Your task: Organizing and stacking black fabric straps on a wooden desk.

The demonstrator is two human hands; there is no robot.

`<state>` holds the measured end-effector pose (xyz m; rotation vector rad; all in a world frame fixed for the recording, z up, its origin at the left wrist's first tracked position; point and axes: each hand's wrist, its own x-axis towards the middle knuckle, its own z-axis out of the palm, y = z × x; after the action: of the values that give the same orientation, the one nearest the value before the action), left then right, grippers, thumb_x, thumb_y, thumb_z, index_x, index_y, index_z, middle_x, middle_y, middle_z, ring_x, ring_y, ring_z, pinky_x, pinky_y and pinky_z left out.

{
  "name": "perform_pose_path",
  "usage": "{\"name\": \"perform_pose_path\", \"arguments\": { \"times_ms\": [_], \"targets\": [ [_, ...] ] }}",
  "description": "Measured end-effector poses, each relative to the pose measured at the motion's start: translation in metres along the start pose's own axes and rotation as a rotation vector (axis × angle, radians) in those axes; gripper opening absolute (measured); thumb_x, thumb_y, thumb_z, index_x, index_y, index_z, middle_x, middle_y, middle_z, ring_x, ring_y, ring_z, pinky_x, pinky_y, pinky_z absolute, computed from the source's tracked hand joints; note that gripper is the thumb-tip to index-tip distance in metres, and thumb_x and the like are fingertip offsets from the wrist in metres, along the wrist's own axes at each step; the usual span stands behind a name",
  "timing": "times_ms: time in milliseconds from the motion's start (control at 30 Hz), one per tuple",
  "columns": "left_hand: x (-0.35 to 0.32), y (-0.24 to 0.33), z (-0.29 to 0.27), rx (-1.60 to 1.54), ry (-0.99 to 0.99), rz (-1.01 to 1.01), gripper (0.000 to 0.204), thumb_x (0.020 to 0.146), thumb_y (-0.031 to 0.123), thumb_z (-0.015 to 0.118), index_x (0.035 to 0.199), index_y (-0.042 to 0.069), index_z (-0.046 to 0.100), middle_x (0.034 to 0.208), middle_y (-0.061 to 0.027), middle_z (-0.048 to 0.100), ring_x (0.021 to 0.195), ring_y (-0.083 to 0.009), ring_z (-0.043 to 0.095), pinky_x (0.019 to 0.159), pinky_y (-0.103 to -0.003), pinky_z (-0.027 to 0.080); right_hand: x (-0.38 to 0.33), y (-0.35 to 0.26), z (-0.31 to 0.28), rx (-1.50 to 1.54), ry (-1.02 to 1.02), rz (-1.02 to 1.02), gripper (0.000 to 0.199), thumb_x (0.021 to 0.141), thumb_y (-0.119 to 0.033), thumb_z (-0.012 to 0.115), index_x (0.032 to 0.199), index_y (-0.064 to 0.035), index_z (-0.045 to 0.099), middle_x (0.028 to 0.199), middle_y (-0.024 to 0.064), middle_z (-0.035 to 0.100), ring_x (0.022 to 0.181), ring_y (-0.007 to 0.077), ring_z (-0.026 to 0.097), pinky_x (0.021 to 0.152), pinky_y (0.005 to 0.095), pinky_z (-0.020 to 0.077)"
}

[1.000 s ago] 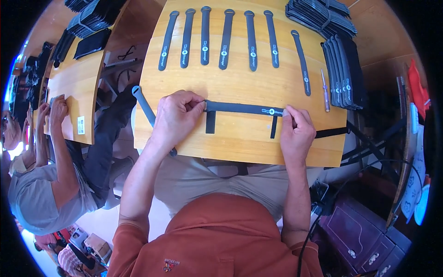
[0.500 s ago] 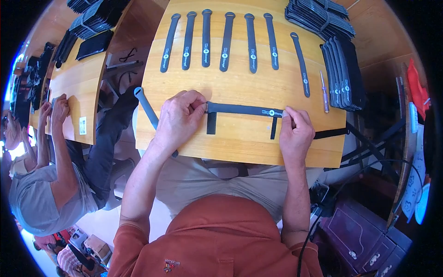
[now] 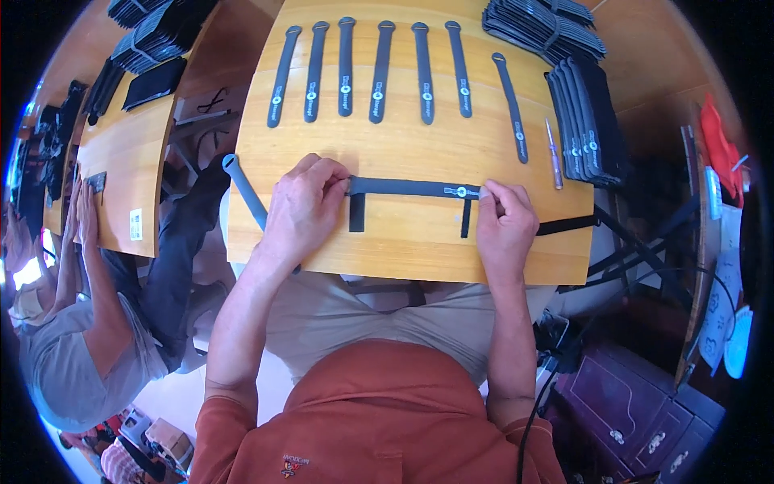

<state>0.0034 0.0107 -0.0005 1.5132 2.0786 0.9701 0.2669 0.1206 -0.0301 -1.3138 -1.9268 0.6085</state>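
Note:
A dark grey strap (image 3: 403,186) with a printed mark lies stretched sideways across the near part of the wooden table. My left hand (image 3: 302,202) pinches its left end and my right hand (image 3: 506,226) pinches its right end, hiding both tips. Below the strap, two short black strips (image 3: 357,214) show on the wood, the left one wider than the right. Another grey strap (image 3: 246,194) with a slotted head runs beneath my left forearm. Beyond my right hand, a black band (image 3: 568,223) reaches the table's right edge.
Several grey straps (image 3: 379,73) lie spaced in a row at the far side. Bundled straps (image 3: 548,32) and a strap stack (image 3: 580,121) occupy the far right, beside a slim purple-handled tool (image 3: 554,153). At left, a co-worker (image 3: 89,323) sits at another table (image 3: 121,169).
The view has shifted slightly, moving the table a little left in the picture. My hands keep their pinch on the strap. The co-worker's hands have come together near a dark piece.

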Motion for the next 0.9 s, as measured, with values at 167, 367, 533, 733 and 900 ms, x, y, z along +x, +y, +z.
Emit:
{"name": "perform_pose_path", "arguments": {
  "times_ms": [167,367,533,733,900],
  "targets": [
    [-0.003,0.007,-0.001,0.107,0.013,0.079,0.015,0.090,-0.005,0.066,0.102,0.003,0.073,0.095,-0.0159,0.066,0.087,-0.0356,0.072,0.073,-0.042,0.056,0.001,-0.001,0.004,0.044,0.031,-0.009,0.012,0.090,0.001,0.070,0.102,0.0037,0.073,0.097,0.0176,0.070,0.086,0.0341,0.070,0.078,0.0395,0.0567],
    [-0.005,0.007,0.003,0.237,-0.031,0.200,0.025,0.086,-0.006,0.064,0.104,0.010,0.072,0.103,-0.0127,0.064,0.084,-0.0365,0.071,0.071,-0.047,0.058,0.002,0.003,0.002,0.056,0.027,-0.017,0.014,0.089,0.001,0.070,0.103,0.0040,0.073,0.101,0.0185,0.070,0.091,0.0358,0.070,0.081,0.0406,0.0572],
    [-0.005,0.011,0.004,0.265,-0.035,0.208,0.020,0.088,-0.003,0.063,0.104,0.008,0.070,0.102,-0.0115,0.064,0.085,-0.0355,0.071,0.072,-0.046,0.058,0.003,-0.001,0.001,0.016,0.009,-0.019,0.013,0.090,0.002,0.068,0.102,0.0042,0.073,0.103,0.0191,0.070,0.094,0.0368,0.071,0.084,0.0427,0.0568],
    [-0.006,0.018,0.011,0.257,-0.002,0.165,0.006,0.095,0.012,0.067,0.098,0.007,0.065,0.098,-0.0116,0.064,0.086,-0.0352,0.071,0.071,-0.046,0.056,0.003,-0.005,0.000,-0.011,0.014,-0.040,0.012,0.090,0.001,0.068,0.101,0.0042,0.073,0.101,0.0193,0.070,0.094,0.0373,0.071,0.086,0.0432,0.0564],
    [-0.006,0.013,0.016,0.278,0.029,0.158,0.017,0.099,0.023,0.070,0.096,0.008,0.063,0.096,-0.0114,0.063,0.086,-0.0349,0.071,0.070,-0.046,0.056,-0.004,-0.024,-0.006,-0.331,-0.103,-0.111,0.022,0.093,-0.004,0.065,0.113,0.0000,0.073,0.118,0.0156,0.068,0.104,0.0361,0.068,0.087,0.0448,0.0571]
  ]
}}
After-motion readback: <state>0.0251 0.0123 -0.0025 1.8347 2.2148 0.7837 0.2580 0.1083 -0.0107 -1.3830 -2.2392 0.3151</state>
